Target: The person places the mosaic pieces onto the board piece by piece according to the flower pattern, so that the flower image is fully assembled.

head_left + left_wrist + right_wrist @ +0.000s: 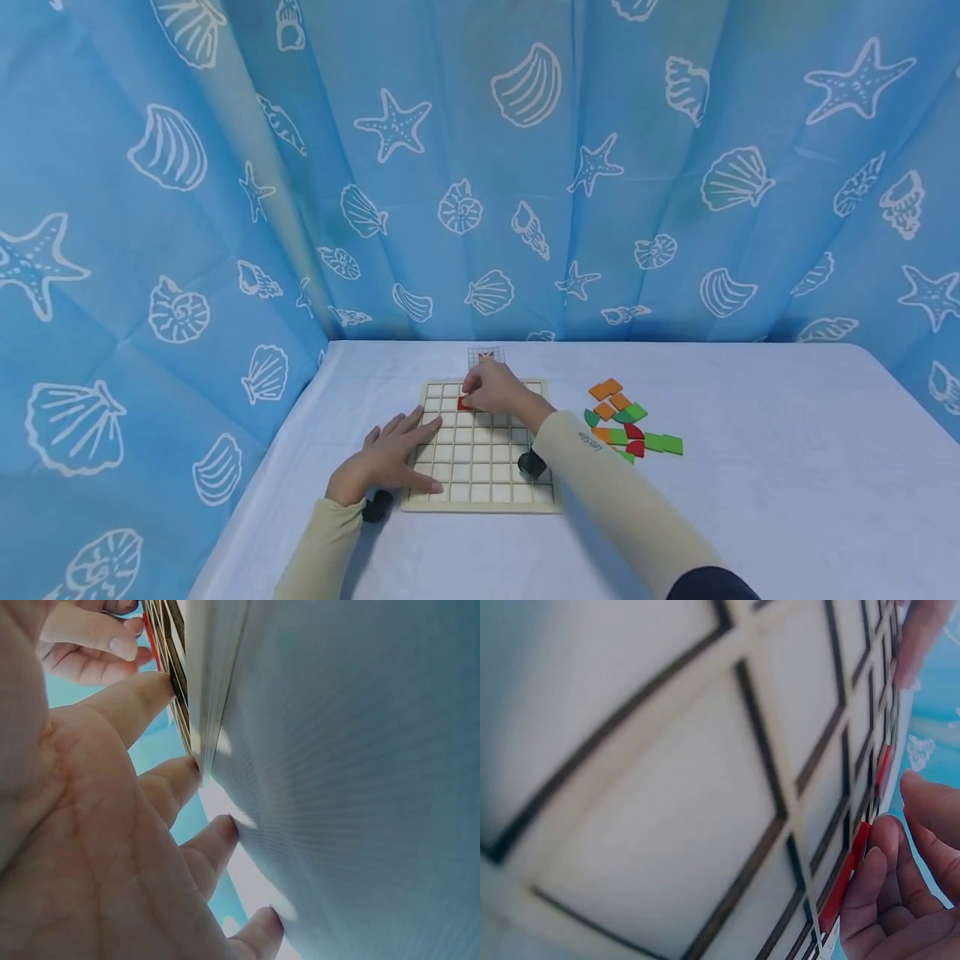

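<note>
A pale grid board with white squares lies on the table. My left hand spreads over its left edge, thumb and index finger on the board, other fingertips down at the cloth beside it. My right hand is at the board's far rows with bent fingers. Beside its thumb a red tile shows on the grid. In the right wrist view, several red tiles sit along the grid, with fingertips right against them. I cannot tell whether the right fingers pinch a tile.
Right of the board lies a loose spread of orange tiles, green tiles and red quarter-round tiles. A small printed grid card lies behind the board, partly covered by the right hand. A blue shell-patterned curtain hangs behind the table.
</note>
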The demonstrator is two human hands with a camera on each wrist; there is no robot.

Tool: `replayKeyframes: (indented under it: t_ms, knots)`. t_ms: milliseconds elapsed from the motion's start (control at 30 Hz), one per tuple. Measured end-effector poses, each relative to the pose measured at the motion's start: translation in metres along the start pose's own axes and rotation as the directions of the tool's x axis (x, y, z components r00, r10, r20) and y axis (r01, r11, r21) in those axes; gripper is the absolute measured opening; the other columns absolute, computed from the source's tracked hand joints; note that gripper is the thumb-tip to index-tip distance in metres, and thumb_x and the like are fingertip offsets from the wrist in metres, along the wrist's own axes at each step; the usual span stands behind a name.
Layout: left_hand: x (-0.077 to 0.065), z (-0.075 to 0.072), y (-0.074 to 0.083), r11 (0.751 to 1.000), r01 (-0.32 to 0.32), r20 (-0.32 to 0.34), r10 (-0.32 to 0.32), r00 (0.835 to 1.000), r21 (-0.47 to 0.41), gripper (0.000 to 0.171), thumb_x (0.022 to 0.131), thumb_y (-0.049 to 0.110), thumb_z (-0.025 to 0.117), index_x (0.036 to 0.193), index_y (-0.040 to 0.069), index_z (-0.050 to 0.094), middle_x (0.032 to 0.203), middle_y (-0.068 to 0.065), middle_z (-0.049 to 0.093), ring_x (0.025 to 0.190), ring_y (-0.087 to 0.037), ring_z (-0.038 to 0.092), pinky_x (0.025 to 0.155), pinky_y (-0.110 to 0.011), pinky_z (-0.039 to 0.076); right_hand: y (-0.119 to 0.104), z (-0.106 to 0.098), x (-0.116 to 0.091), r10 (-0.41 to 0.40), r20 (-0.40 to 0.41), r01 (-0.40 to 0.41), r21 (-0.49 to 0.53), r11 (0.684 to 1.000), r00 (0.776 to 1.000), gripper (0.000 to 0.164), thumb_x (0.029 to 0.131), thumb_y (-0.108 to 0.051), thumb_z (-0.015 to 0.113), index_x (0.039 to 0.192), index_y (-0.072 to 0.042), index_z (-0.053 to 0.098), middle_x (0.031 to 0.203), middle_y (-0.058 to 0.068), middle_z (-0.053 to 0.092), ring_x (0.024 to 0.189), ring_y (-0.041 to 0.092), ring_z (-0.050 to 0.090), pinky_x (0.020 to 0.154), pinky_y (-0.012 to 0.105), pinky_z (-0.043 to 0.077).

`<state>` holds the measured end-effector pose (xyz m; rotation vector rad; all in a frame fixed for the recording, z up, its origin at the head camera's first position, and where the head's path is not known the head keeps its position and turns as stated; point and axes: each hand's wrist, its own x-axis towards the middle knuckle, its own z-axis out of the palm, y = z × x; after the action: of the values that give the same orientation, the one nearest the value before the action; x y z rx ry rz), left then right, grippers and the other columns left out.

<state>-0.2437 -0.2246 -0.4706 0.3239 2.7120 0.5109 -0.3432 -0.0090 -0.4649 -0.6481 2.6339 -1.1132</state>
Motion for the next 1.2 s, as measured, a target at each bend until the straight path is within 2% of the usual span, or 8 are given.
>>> replayKeyframes:
  t_ms: [167, 200, 300, 400, 500, 600, 867, 1200]
  knots:
    - [0.001, -0.002, -0.001, 1.0, -0.012, -0.001, 0.012, 1.0, 0.005, 0.104, 0.069, 0.06, 0.083, 0.155, 0.032, 0.033, 0.167, -0.006, 0.015, 0.153, -0.038, 0.01, 0.117, -0.068, 0.006, 0.006, -0.007, -0.002, 0.02, -0.009, -0.019, 0.061, 0.998, 1.0, 0.014, 0.089, -0.013, 0.073, 0.101, -0.005, 0.073, 0.092, 0.006, 0.071, 0.076, 0.013, 0.065, 0.072, 0.03, 0.055]
    - [0.001, -0.002, 0.0, 1.0, -0.011, 0.0, 0.011, 1.0, 0.007, 0.104, 0.068, 0.06, 0.083, 0.155, 0.032, 0.033, 0.167, -0.007, 0.016, 0.153, -0.038, 0.01, 0.118, -0.068, 0.006, 0.008, -0.009, -0.003, 0.027, -0.012, -0.026, 0.079, 0.996, 1.0, 0.014, 0.09, -0.013, 0.073, 0.101, -0.004, 0.073, 0.101, 0.008, 0.071, 0.076, 0.014, 0.066, 0.071, 0.03, 0.055]
    - [0.002, -0.004, 0.0, 1.0, -0.002, -0.002, 0.002, 1.0, 0.01, 0.104, 0.069, 0.061, 0.082, 0.155, 0.032, 0.032, 0.167, -0.006, 0.015, 0.153, -0.038, 0.01, 0.118, -0.068, 0.006, 0.012, -0.015, -0.003, 0.041, -0.03, -0.037, 0.103, 0.994, 0.999, 0.013, 0.09, -0.013, 0.071, 0.101, -0.005, 0.072, 0.108, 0.01, 0.07, 0.079, 0.014, 0.066, 0.068, 0.029, 0.053]
    - [0.003, -0.006, 0.001, 1.0, 0.012, -0.006, -0.012, 1.0, 0.011, 0.103, 0.069, 0.06, 0.082, 0.155, 0.033, 0.032, 0.167, -0.006, 0.015, 0.153, -0.038, 0.009, 0.118, -0.067, 0.005, 0.018, -0.022, -0.003, 0.052, -0.051, -0.047, 0.106, 0.993, 0.997, 0.01, 0.091, -0.014, 0.071, 0.098, -0.008, 0.072, 0.105, 0.007, 0.07, 0.08, 0.015, 0.063, 0.067, 0.029, 0.051]
    - [0.003, -0.007, 0.002, 1.0, 0.016, -0.018, -0.016, 1.0, 0.009, 0.103, 0.069, 0.059, 0.083, 0.155, 0.032, 0.033, 0.167, -0.006, 0.016, 0.153, -0.038, 0.01, 0.118, -0.068, 0.006, 0.025, -0.028, -0.006, 0.054, -0.063, -0.048, 0.096, 0.994, 0.997, 0.008, 0.09, -0.015, 0.072, 0.097, -0.01, 0.072, 0.093, 0.004, 0.068, 0.08, 0.015, 0.06, 0.067, 0.03, 0.05]
    - [0.002, -0.005, 0.001, 1.0, 0.01, -0.013, -0.01, 1.0, -0.009, 0.104, 0.068, 0.059, 0.084, 0.155, 0.031, 0.033, 0.167, -0.006, 0.016, 0.153, -0.038, 0.01, 0.118, -0.068, 0.006, 0.033, -0.032, -0.01, 0.066, -0.053, -0.061, 0.091, 0.994, 0.996, 0.008, 0.09, -0.015, 0.072, 0.096, -0.01, 0.072, 0.09, 0.004, 0.067, 0.077, 0.015, 0.06, 0.067, 0.03, 0.051]
    - [-0.002, 0.0, -0.003, 1.0, -0.021, -0.019, 0.021, 1.0, -0.012, 0.104, 0.068, 0.057, 0.085, 0.154, 0.03, 0.035, 0.166, -0.007, 0.017, 0.152, -0.039, 0.012, 0.117, -0.069, 0.007, 0.049, -0.044, -0.023, 0.07, -0.079, -0.066, 0.051, 0.997, 0.994, 0.014, 0.089, -0.017, 0.073, 0.1, -0.008, 0.073, 0.091, 0.003, 0.068, 0.078, 0.015, 0.06, 0.067, 0.029, 0.052]
    - [0.001, 0.0, 0.002, 1.0, -0.015, -0.018, 0.014, 1.0, -0.011, 0.104, 0.067, 0.056, 0.086, 0.154, 0.029, 0.036, 0.166, -0.008, 0.019, 0.152, -0.038, 0.014, 0.117, -0.069, 0.008, 0.065, -0.08, -0.041, 0.087, -0.098, -0.088, 0.001, 0.996, 0.991, 0.021, 0.089, -0.017, 0.073, 0.105, -0.004, 0.072, 0.095, 0.005, 0.07, 0.086, 0.018, 0.062, 0.072, 0.032, 0.053]
